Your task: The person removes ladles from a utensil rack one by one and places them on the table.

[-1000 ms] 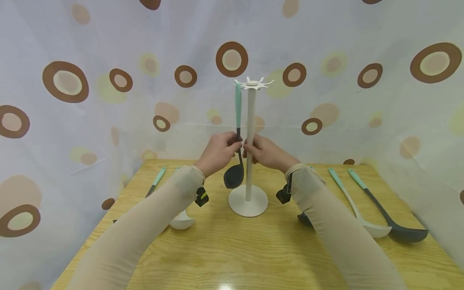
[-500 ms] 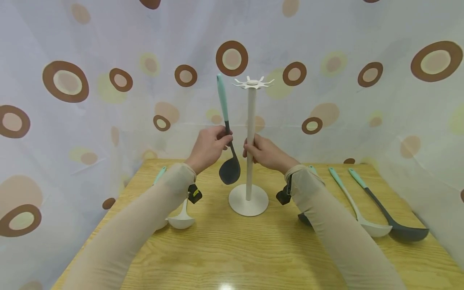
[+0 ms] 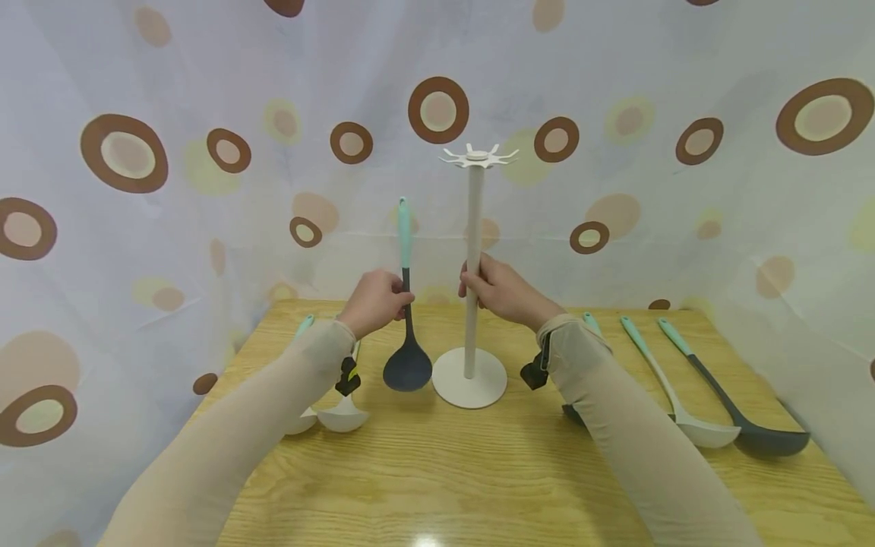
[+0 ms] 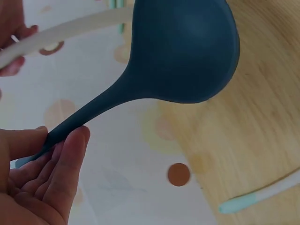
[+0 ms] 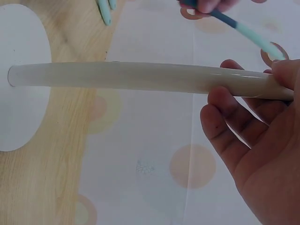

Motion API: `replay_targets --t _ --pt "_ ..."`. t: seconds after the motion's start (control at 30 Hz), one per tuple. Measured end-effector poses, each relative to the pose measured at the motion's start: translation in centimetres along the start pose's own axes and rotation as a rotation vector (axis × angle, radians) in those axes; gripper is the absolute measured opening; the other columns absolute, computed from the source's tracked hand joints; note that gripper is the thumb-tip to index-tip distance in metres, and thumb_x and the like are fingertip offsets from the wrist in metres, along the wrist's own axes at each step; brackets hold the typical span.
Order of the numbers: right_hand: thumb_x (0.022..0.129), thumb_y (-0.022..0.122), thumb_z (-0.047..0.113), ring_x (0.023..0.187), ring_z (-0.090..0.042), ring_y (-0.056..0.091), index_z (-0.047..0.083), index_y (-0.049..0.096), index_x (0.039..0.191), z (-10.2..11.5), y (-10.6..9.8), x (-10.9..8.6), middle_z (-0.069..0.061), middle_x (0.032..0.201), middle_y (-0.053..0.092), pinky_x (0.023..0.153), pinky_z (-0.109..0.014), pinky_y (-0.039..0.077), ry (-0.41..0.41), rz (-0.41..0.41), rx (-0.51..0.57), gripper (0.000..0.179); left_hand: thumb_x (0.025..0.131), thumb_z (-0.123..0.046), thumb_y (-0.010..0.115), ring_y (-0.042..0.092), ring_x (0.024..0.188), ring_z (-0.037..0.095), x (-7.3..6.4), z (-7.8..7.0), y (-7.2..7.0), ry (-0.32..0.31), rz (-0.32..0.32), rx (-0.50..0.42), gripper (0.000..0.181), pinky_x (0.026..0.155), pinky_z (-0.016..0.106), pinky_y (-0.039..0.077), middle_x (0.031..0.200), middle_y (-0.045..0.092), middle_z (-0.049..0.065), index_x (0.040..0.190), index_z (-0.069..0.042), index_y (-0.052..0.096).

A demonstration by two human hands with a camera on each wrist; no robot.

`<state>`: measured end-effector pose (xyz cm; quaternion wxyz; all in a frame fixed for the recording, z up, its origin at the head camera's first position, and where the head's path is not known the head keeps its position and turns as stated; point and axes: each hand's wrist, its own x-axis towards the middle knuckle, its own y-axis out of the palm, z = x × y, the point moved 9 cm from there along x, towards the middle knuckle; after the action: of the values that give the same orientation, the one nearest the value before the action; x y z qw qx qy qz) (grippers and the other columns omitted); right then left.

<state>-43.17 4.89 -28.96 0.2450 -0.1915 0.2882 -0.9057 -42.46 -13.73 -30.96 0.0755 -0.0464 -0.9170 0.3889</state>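
Observation:
Between thumb and fingers my left hand (image 3: 377, 302) pinches the dark shaft of a ladle (image 3: 408, 366) with a mint-green handle. The ladle hangs upright, bowl down, left of a white utensil stand (image 3: 473, 220), and is apart from it. In the left wrist view the dark ladle bowl (image 4: 187, 51) fills the top, with the left hand's fingers (image 4: 65, 173) on its shaft. My right hand (image 3: 507, 290) grips the stand's pole about midway up. The stand has a round base and a ring of hooks on top. In the right wrist view the right hand (image 5: 253, 136) curls round the pole (image 5: 140, 77).
Two white ladles (image 3: 343, 418) lie on the wooden table (image 3: 424, 479) at the left, partly behind the left arm. To the right lie a white ladle (image 3: 707, 433), a dark ladle (image 3: 769, 441) and another dark utensil (image 3: 573, 412) mostly behind the right arm. A patterned curtain (image 3: 273, 76) hangs behind.
The ladle in my left hand has come away from the stand's hooks, moved left and dropped lower, its bowl now turned toward the camera. My right hand stays on the pole.

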Motion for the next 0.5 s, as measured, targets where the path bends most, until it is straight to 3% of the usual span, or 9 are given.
replay_targets --t 0.17,0.37,0.5 --pt "0.109 0.042 0.027 0.079 -0.033 0.051 0.007 0.05 0.115 -0.2 -0.1 -0.1 -0.009 0.103 0.065 0.07 -0.037 0.045 -0.006 -0.002 -0.002 0.022 0.099 -0.014 0.062 0.071 0.068 0.022 0.6 2.5 1.5 -0.061 0.062 -0.001 0.023 0.06 0.027 0.055 0.084 0.074 0.012 0.087 0.0 0.074" --pt "0.109 0.042 0.029 0.075 -0.026 0.048 0.007 0.051 0.116 -0.4 -0.1 -0.1 -0.015 0.106 0.064 0.069 -0.036 0.044 -0.008 -0.005 -0.004 0.025 0.096 -0.008 0.065 0.072 0.062 0.022 1.5 5.5 3.6 -0.141 0.138 0.019 0.021 0.069 0.035 0.062 0.068 0.069 0.011 0.08 0.004 0.072" --pt "0.109 0.042 0.03 0.075 -0.025 0.048 0.008 0.051 0.115 -0.4 0.0 0.0 -0.018 0.107 0.063 0.068 -0.036 0.044 -0.018 0.001 -0.003 0.025 0.094 -0.006 0.066 0.069 0.055 0.015 1.9 7.2 4.3 -0.191 0.167 0.028 0.019 0.067 0.034 0.062 0.064 0.067 0.01 0.079 0.003 0.071"
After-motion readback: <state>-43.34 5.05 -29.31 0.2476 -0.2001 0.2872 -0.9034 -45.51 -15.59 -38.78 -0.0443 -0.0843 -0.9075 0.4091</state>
